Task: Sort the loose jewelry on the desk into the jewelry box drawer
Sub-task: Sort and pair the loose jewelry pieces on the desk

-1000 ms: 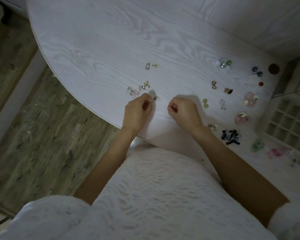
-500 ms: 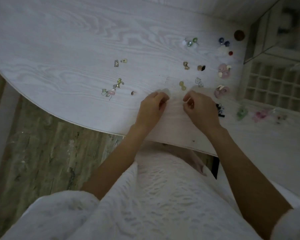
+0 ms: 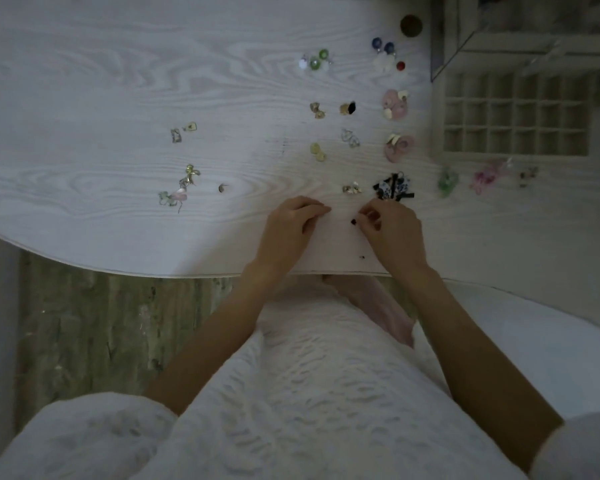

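Your left hand point(image 3: 291, 225) curls on the bench point(image 3: 84, 81); your right hand point(image 3: 392, 226) pinches something tiny near the front edge. Loose jewelry point(image 3: 352, 143) remains scattered; the drawer point(image 3: 515, 116) at the right edge looks empty.

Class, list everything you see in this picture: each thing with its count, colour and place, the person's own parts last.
desk: one, whitish wood grain, fills the top
jewelry box drawer: one, pale grid of compartments, far right
pink flower pieces: two, left of the drawer
black-and-white bow: one, above the right hand
green beads: a few, top centre
gold bow charm: one, left of centre
left hand: curled, on the desk
right hand: pinching something small and dark
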